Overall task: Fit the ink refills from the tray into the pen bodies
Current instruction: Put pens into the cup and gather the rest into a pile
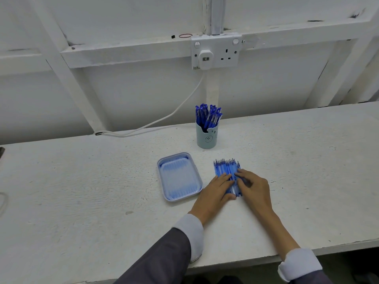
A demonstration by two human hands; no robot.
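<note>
Fingers [224, 178] of the left hand [215, 191] are lying almost straight and relaxed, pressing flat on the near left part of a row of ink refills [226, 168] and gripping nothing. Just to the right, the right hand [255, 187] is resting on the same row with its fingers [242, 175] bent, the tips touching the refills. Whether they are pinching a single refill or only touching the row is not clear from this angle. The two hands are sitting close together, nearly meeting over the middle of the row.

The refills are lying side by side on the white table [82, 191], tips pointing toward the far side, with their near ends hidden under the hands. They are lying just to the right of the blue tray [178, 179], outside it, with a narrow strip of table showing between them. The left hand's wrist is passing close by the tray's near right corner.

Farther back, a pale green cup [206, 140] is standing upright on the table, holding a cluster of blue pens [208, 115] that are leaning at slightly different angles. On the wall behind, a white adapter [205, 58] is sitting in the left half of a double socket [227, 51], and its white cable [180, 107] is hanging down to the left and reaching the table's far edge. Grey sleeves with white cuffs [190, 232] are covering both forearms.
</note>
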